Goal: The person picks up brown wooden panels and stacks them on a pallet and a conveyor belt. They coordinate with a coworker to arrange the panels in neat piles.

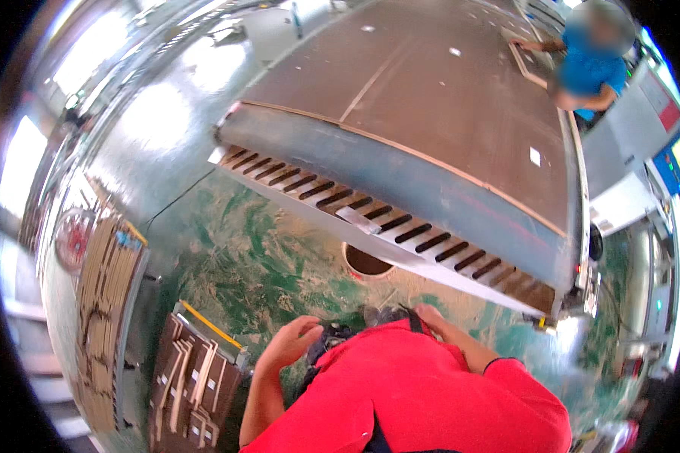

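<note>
My left hand (293, 341) hangs beside my body, fingers loosely extended with nothing in them. On the other side, my right hand (431, 317) rests near my waist, and its fingers are mostly hidden by my red shirt. Neither hand touches the large machine table (431, 170) in front of me. A wide brown board (446, 106) lies on that table. Along the near side runs a smooth grey band (400, 170), and below it a light edge with a row of dark slots (370, 211). A small pale piece (359, 220) lies across the slots.
A cart with cut wooden strips (177, 385) stands at lower left, beside a taller stack of brown boards (106, 317). Under the table's edge sits a round bin (366, 260) on the dusty green floor (242, 264). A co-worker in blue (593, 64) handles an angled wooden piece (527, 66) at far right.
</note>
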### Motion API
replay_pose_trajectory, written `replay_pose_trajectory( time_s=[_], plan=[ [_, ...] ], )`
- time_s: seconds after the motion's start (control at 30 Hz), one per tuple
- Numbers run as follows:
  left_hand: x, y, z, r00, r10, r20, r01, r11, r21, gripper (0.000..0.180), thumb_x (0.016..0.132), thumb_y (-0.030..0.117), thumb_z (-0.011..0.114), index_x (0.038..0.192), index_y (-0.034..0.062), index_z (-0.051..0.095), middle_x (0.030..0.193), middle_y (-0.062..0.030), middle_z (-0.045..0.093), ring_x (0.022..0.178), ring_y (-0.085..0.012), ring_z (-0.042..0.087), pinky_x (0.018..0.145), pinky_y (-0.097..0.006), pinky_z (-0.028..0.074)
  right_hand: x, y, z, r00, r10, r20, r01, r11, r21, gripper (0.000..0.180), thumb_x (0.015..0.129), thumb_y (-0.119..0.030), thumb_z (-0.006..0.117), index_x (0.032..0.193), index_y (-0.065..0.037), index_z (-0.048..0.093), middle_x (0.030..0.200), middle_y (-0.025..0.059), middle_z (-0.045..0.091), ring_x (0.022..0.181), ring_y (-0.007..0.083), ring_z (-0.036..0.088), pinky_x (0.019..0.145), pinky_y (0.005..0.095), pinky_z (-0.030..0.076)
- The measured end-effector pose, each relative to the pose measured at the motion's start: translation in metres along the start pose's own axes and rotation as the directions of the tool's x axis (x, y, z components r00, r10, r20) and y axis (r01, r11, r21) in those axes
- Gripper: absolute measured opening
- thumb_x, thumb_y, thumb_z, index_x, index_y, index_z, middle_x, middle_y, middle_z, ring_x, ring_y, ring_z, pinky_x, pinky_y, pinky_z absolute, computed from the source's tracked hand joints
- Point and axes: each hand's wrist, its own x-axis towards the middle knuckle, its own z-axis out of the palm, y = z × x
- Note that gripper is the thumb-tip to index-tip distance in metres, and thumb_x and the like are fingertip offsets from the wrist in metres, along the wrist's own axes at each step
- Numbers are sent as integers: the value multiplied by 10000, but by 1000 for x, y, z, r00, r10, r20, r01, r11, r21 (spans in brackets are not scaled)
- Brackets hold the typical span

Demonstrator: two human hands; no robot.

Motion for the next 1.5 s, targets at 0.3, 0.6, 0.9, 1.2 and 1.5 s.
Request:
replay_pose_trajectory(
  time_s=[0.3,0.6,0.9,1.2,1.5],
  plan=[
    [140,65,-104,864,442,240,-479,870,119,339,928,196,638,1190,-12,579,1053,-168,670,965,-241,660,846,-344,505,-32,-197,-88,875,458,-157,-59,422,905,285,941,-146,567,1203,-34,591,990,56,666,783,142,633,668,299,517],
    [252,202,-67,536,677,505,-844,456,284,554,922,343,626,1346,44,432,1350,-171,449,1232,-350,493,1015,-421,437,-69,-233,-153,529,521,-670,324,606,727,315,890,-104,615,1181,16,590,1056,83,659,954,171,607,842,333,495],
    [353,288,-53,761,510,401,-586,275,762,919,835,542,675,1501,95,227,1539,-193,189,1405,-418,251,1152,-527,262,-50,-190,-325,311,130,-941,-172,982,79,498,775,-127,706,1246,-48,565,1220,174,570,1178,375,479,1033,462,382],
    [422,290,-82,730,578,365,-565,210,798,932,755,521,757,1471,96,338,1485,-190,344,1373,-382,328,1149,-486,275,-2,-164,-422,521,-119,-846,-224,936,-270,556,775,-212,744,1298,-134,572,1333,143,512,1276,352,422,1062,472,355],
    [449,301,-86,595,714,368,-644,149,751,762,684,512,783,1291,98,582,1396,-148,496,1279,-344,460,1060,-465,404,1,-141,-438,569,-271,-776,-235,851,-470,420,739,-138,705,1158,-148,672,1220,71,590,1140,283,536,1007,443,391]
  ],
)
